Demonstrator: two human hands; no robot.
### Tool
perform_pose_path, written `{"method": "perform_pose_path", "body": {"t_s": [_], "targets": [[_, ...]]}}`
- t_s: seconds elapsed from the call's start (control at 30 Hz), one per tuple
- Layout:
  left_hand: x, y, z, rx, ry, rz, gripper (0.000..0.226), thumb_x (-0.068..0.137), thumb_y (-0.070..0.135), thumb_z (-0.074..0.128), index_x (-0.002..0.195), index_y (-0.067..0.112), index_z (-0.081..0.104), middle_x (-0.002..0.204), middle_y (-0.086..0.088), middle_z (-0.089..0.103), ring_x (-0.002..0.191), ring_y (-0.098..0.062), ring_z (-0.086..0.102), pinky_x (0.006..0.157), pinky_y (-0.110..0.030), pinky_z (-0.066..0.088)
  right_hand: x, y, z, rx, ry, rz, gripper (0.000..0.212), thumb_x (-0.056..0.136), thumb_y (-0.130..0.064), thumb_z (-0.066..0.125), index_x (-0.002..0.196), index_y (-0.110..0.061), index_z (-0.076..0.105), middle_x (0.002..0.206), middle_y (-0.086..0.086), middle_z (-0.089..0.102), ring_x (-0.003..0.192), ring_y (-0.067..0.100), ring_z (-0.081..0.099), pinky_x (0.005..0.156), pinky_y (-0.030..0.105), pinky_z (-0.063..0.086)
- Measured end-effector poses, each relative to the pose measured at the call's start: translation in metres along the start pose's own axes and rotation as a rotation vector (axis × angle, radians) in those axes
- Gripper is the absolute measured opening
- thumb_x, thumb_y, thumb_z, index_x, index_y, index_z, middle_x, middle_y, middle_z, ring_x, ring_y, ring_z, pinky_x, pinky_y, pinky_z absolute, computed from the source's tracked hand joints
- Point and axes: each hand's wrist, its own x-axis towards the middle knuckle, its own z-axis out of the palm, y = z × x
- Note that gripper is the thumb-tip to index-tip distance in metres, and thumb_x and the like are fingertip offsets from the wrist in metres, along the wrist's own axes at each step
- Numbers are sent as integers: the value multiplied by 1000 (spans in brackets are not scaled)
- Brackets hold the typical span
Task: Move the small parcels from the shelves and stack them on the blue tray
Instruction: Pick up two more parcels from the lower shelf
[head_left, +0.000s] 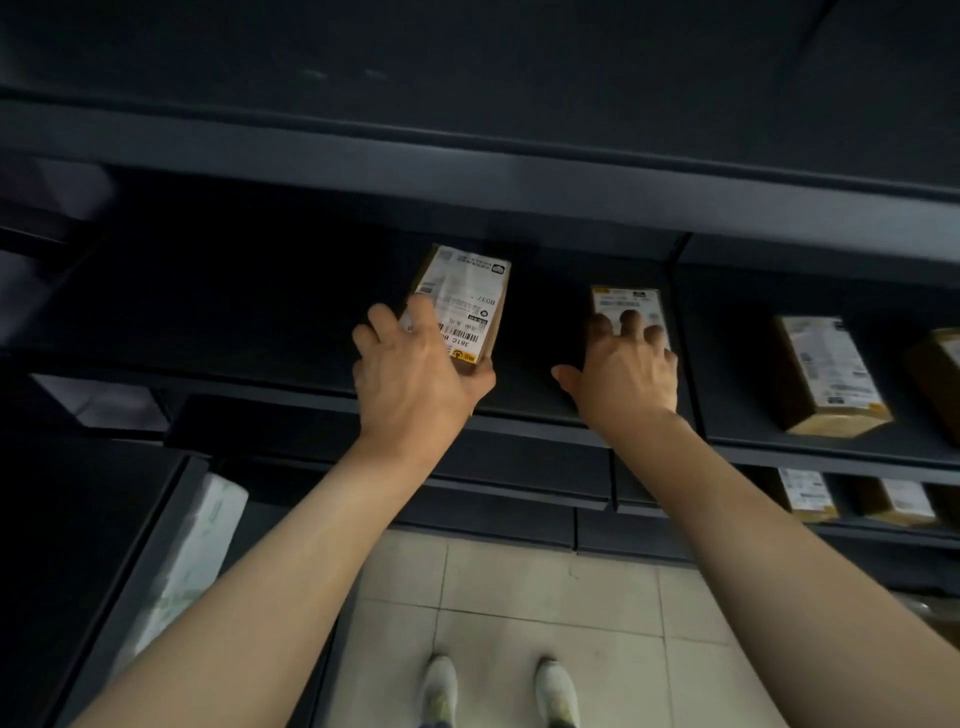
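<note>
- A labelled cardboard parcel (470, 299) is gripped by the left hand (410, 379), fingers curled over it, at the front of the dark shelf (234, 322).
- A second parcel (626, 300), lying on that shelf, is touched by the right hand (626, 382), its fingers nearly straight and thumb spread aside.

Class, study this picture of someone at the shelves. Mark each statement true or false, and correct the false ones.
1. The left hand grips a labelled parcel. True.
2. The right hand hangs free, touching nothing. False: its fingers rest on a second parcel.
3. A blue tray stands on the floor between the shoes. False: no tray is in view there, only floor tiles.
4. A third parcel lies on a shelf further right. True.
</note>
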Motion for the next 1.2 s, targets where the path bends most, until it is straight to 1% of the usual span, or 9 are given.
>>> {"method": "perform_pose_path", "body": {"t_s": [0.17, 0.33, 0.47, 0.6, 0.77, 0.83, 0.97, 1.1, 1.2], "targets": [[-18, 31, 7, 28, 56, -41, 78, 69, 54, 69, 123, 10, 36, 120, -17, 40, 108, -33, 41, 75, -38, 44, 22, 30, 20, 7, -43, 18, 71, 87, -53, 56, 141, -15, 29, 142, 16, 25, 125, 43, 33, 99, 47, 36], [-32, 49, 17, 48, 95, -109, 79, 70, 55, 68, 125, 10, 35, 122, -17, 38, 109, -32, 38, 78, -40, 44, 38, 41, 34, 53, -112, 16, 82, 86, -58, 53, 147, -18, 15, 150, 16, 11, 126, 47, 31, 92, 51, 44], [-44, 55, 20, 54, 108, -174, 78, 70, 53, 68, 126, 10, 35, 124, -16, 36, 112, -32, 36, 82, -41, 43, 39, 46, 34, 86, -82, -32, 81, 87, -52, 55, 148, -19, 12, 146, 15, 12, 119, 45, 34, 85, 47, 45], [-56, 59, 12, 66, 126, -232, 78, 71, 53, 68, 126, 10, 33, 124, -17, 34, 113, -33, 34, 85, -43, 42, 23, 44, 25, 70, -76, -147, 76, 89, -48, 53, 148, -22, 12, 147, 13, 12, 120, 44, 33, 88, 47, 43], [-83, 48, -10, 133, 233, -290, 77, 68, 50, 71, 123, 5, 40, 119, -20, 40, 107, -36, 39, 76, -44, 43, -15, 20, 8, 49, -57, -312, 73, 87, -47, 55, 145, -22, 17, 143, 12, 18, 118, 42, 35, 89, 48, 42], [-101, 37, -25, 135, 253, -348, 77, 68, 48, 71, 123, 6, 39, 117, -18, 40, 106, -35, 38, 77, -43, 41, -33, 5, 0, 48, -46, -382, 73, 88, -46, 54, 145, -22, 17, 142, 12, 17, 117, 41, 34, 89, 46, 42], [-146, 10, -62, 177, 338, -455, 74, 69, 48, 69, 122, 8, 38, 117, -15, 38, 104, -31, 37, 76, -39, 39, -82, -32, -19, 75, -51, -505, 77, 87, -47, 54, 147, -25, 12, 143, 10, 14, 118, 39, 32, 92, 45, 39], [-199, -9, -101, 200, 422, -558, 76, 70, 50, 69, 125, 11, 35, 120, -13, 35, 107, -29, 35, 79, -37, 38, -143, -54, -39, 143, 43, -684, 77, 87, -46, 55, 148, -25, 13, 146, 11, 13, 118, 40, 33, 93, 47, 38], [-243, -18, -129, 217, 489, -607, 76, 70, 51, 68, 125, 12, 35, 120, -13, 34, 107, -29, 34, 81, -38, 37, -192, -64, -54, 158, 73, -774, 78, 88, -49, 52, 149, -26, 8, 147, 10, 10, 117, 38, 31, 94, 47, 36]]}}
